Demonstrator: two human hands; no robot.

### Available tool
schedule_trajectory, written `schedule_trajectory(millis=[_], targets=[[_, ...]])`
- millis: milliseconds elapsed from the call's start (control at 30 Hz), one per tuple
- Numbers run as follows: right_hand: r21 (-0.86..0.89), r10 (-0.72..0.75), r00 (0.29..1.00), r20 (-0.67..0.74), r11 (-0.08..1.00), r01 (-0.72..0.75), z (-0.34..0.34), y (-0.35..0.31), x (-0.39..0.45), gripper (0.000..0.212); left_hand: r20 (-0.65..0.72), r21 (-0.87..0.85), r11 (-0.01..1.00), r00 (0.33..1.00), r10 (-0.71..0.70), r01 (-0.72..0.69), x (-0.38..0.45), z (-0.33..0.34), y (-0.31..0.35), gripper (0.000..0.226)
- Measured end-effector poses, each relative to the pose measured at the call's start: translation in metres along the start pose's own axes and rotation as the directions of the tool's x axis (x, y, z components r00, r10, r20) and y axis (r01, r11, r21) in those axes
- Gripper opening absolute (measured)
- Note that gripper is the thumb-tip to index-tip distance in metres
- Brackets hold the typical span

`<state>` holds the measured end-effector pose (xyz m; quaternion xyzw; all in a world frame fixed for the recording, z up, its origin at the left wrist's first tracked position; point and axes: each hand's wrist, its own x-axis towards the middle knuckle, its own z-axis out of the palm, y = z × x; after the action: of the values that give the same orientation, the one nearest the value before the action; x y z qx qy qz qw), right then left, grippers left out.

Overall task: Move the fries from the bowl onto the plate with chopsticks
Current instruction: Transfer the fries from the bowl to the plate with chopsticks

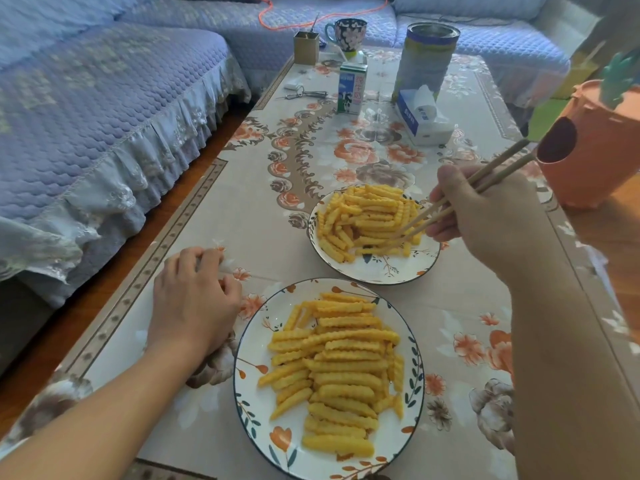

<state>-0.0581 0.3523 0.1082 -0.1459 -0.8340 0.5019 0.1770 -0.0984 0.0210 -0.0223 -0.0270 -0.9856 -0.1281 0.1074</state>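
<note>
Your long table under its floral beige cloth (263, 216) carries the near round floral-rimmed plate (412, 382), already well covered, and beyond it the shallow floral bowl (429, 261) where the crinkle-cut yellow fries (363, 216) wait. Your left hand (194, 299) rests on the cloth just beside the plate, fingers loosely curled, holding nothing. Your right hand (485, 216) pinches the pair of pale wooden chopsticks (460, 199), tips down among the bowl's fries. They look light, stiff and ridged, likely brittle; pinch one mid-length, gently. Whether the tips have closed on a fry is hard to tell, and the pile hides the bowl's floor.
</note>
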Motion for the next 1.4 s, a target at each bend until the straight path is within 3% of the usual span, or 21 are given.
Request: schedule_trajectory(millis=[233,400,600,867,1033,1400], targets=[[0.009,0.033,0.998,0.049,0.999,-0.033,-0.007,-0.007,-0.003,0.046,0.007,-0.003,1.000,1.000,-0.005,0.005,0.000,0.000,0.001,0.032],[0.214,0.025,0.986,0.165,0.975,-0.061,-0.008,-0.030,-0.016,0.048,0.006,0.001,1.000,1.000,0.000,0.000,-0.001,-0.001,0.000,0.035],[0.142,0.023,0.951,0.307,0.987,-0.070,0.011,-0.033,-0.024,0.046,0.000,0.001,1.000,1.000,-0.009,0.009,-0.002,-0.002,0.002,0.044],[0.198,0.014,0.981,0.191,0.979,-0.053,0.001,-0.031,-0.017,0.050,0.008,0.001,1.000,1.000,-0.005,0.005,-0.001,-0.002,0.002,0.043],[0.069,-0.040,0.999,-0.026,0.997,0.042,-0.005,-0.016,-0.009,0.044,0.008,0.007,1.000,1.000,0.006,-0.006,-0.001,-0.001,0.000,0.035],[-0.006,0.002,1.000,-0.004,1.000,-0.002,0.007,-0.006,-0.005,0.043,-0.008,0.012,1.000,1.000,0.005,-0.005,-0.001,0.002,-0.001,0.033]])
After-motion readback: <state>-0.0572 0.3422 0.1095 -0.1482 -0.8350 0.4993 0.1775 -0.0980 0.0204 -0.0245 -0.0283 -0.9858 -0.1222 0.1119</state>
